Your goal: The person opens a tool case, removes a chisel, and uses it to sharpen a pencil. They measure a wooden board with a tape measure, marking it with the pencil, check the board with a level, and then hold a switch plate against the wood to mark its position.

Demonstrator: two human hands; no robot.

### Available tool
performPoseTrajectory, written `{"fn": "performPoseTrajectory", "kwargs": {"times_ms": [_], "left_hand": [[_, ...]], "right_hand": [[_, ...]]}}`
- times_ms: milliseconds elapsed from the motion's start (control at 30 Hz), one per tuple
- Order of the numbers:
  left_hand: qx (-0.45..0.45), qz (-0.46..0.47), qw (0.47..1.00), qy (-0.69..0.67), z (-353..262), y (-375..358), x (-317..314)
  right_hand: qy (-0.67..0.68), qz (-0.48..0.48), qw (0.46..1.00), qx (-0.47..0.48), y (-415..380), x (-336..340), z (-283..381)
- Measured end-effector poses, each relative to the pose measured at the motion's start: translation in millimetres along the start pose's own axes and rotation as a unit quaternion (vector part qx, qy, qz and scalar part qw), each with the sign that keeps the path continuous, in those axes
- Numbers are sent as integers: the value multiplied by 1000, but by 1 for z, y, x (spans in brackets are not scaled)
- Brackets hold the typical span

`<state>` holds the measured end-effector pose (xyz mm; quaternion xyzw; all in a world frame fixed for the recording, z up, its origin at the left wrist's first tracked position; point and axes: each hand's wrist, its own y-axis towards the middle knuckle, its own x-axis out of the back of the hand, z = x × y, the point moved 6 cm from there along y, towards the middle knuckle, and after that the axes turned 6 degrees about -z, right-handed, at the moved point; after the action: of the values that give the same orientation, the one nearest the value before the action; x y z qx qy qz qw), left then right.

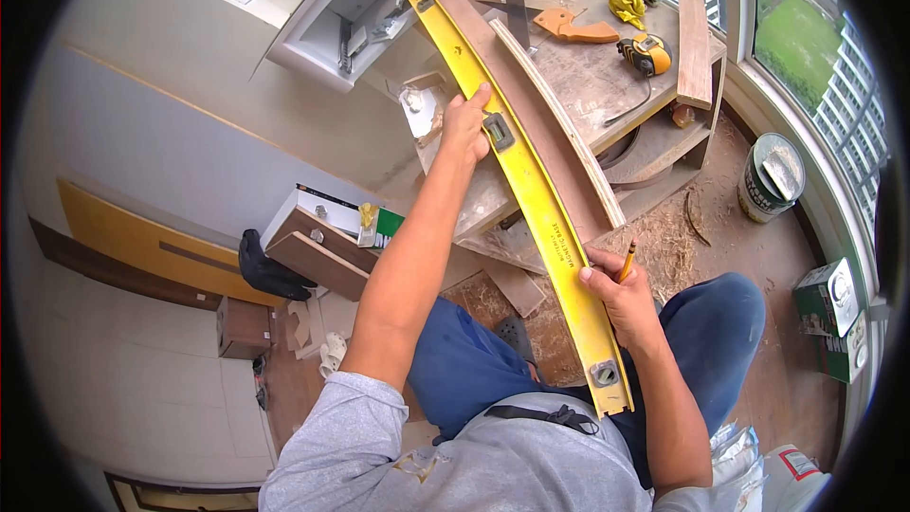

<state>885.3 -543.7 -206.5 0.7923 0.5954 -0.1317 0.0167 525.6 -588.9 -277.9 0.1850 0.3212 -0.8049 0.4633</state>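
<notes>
A long yellow spirit level (pixel 542 192) runs from the top of the workbench down to my lap. My left hand (pixel 464 125) is closed around its edge beside the middle vial, thumb on top. Near its lower part, my right hand (pixel 624 299) pinches the level's other edge, with a pencil (pixel 628 261) held between the fingers. Under and alongside the level lies a brown wooden board (pixel 559 166). A narrow plywood strip (pixel 561 123) lies along the board's right side.
On the workbench (pixel 607 100) are a hand saw (pixel 573 27), a tape measure (pixel 646 54), a yellow cloth (pixel 627 8) and a wood plank (pixel 694 43). A bucket (pixel 772 178) stands by the window. Sawdust (pixel 668 251) covers the floor. A wall cabinet (pixel 355 14) juts out at upper left.
</notes>
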Motion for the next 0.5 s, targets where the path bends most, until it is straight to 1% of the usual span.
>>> {"fn": "performPoseTrajectory", "kwargs": {"times_ms": [267, 500], "left_hand": [[0, 13, 1000, -8, -2, 0, 3], [0, 5, 1000, -11, -2, 0, 5]], "right_hand": [[-10, 0, 1000, 0, -1, 0, 2], [-14, -1, 1000, 6, 0, 1, 1]]}}
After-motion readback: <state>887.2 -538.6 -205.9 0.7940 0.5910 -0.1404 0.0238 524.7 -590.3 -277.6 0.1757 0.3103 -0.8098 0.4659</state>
